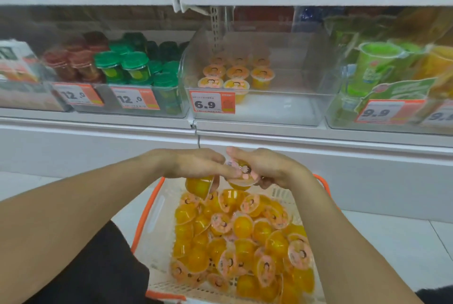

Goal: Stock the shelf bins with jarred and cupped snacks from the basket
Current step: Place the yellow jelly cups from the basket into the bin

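Hovering above the far edge of the basket (pixel 150 208), the left hand (pixel 196 164) grips a tilted orange jelly cup (pixel 199 186) while the right hand (pixel 267 166) holds a second jelly cup (pixel 241 176), lid toward the camera. More cups fill the basket; the clear shelf bin (pixel 255 97) above the 6.9 price tag (pixel 212 102) holds several cups at its left side.

two hands (pixel 196 164), one basket (pixel 147 220), four price tags (pixel 212 102), two held cups (pixel 199 186)
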The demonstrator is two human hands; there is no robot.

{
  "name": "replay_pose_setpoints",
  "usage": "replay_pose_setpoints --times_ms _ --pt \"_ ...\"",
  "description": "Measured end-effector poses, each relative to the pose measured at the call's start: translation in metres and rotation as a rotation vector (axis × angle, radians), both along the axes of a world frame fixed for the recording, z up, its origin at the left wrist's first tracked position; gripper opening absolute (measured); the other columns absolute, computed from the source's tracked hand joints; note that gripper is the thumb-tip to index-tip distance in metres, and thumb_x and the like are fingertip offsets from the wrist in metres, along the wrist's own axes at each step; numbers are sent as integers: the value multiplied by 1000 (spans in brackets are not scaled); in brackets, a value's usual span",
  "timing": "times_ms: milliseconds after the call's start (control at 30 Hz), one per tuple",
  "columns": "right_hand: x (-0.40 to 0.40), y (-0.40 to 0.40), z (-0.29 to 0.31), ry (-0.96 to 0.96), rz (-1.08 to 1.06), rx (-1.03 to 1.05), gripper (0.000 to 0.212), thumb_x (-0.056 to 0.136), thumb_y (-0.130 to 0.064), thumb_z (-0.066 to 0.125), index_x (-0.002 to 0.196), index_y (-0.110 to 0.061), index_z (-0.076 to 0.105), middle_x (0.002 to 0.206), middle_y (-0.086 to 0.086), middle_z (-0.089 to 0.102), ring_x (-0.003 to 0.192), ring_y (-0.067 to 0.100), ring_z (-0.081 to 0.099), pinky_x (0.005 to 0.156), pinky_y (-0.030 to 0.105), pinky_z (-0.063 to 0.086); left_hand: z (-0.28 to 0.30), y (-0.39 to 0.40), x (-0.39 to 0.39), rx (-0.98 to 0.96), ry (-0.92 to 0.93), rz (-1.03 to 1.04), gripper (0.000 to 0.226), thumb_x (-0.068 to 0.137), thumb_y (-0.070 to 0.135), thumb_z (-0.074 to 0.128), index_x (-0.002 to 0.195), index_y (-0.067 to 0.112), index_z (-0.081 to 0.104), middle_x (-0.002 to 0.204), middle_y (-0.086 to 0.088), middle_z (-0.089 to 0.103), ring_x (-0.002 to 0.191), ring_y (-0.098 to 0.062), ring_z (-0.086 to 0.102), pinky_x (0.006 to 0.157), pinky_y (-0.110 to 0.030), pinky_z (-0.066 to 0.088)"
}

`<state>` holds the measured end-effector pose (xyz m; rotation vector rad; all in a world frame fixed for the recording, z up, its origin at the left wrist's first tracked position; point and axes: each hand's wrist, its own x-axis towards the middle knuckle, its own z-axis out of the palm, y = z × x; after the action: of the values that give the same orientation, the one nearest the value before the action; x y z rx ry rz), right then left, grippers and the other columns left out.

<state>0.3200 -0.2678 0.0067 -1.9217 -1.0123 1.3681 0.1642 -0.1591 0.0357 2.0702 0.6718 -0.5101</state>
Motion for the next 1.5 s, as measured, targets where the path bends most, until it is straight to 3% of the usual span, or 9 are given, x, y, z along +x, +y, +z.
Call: replay_pose_setpoints --times_ms 133,233,433,500,667,1000,1167,1333,1500 --pt "1 0 22 -355 47 3 76 86 -79 40 75 -8 64 64 9 51 48 18 40 48 25 34 5 -7 14 -46 -47 -20 49 97 54 50 86 10 67 63 10 65 75 -6 59 97 -31 43" --pt "8 -2 21 -383 -40 63 70 83 -77 49 64 -11 57 62 10 51 49 20 41 52 28 34 -2 -8 20 0 -102 19 57 97 55 50 77 5 69 69 8 69 83 -11 61 96 -33 44" --pt "15 -7 12 409 -498 295 40 80 -42 75 93 -4 68 80 11 59 60 16 47 52 25 41 -11 6 21 -174 -414 394 50 97 30 60 50 15 59 64 -7 66 66 -23 61 79 -41 48" --pt "10 -7 18 506 -565 326 44 83 -30 76 111 3 65 88 14 64 63 17 58 55 25 48 -7 6 24 -233 -504 530 53 98 28 60 47 15 56 64 -11 65 67 -30 61 80 -44 49" --pt "-8 -4 47 318 -587 393 42 90 -22 72 118 -1 50 96 20 72 73 29 75 57 30 58 5 -8 35 -201 -689 675 50 99 30 58 52 13 57 62 -10 64 66 -31 64 80 -45 52" --pt "25 35 92 -145 -632 701 18 95 -6 64 112 -7 61 78 11 71 59 14 65 55 24 53 20 5 35 -332 -690 429 43 105 17 43 69 2 63 63 -7 62 56 -14 60 62 -24 47" --pt "93 70 111 -443 -634 408 20 94 -14 66 110 -3 64 72 11 69 55 16 61 52 26 48 16 15 29 -331 -602 403 44 104 15 41 70 1 66 67 -12 65 58 -15 62 66 -23 50" --pt "125 105 89 -417 -531 0 10 96 5 58 87 5 56 51 10 55 34 11 50 32 18 39 16 20 30 -334 -624 445 47 104 16 39 70 4 67 69 -12 66 63 -16 62 69 -25 50" --pt "134 122 68 -396 -441 -67 19 90 4 67 105 14 61 57 12 63 65 26 64 79 47 59 17 20 31 -362 -641 462 49 106 21 36 72 2 66 71 -15 66 64 -19 62 67 -26 50"
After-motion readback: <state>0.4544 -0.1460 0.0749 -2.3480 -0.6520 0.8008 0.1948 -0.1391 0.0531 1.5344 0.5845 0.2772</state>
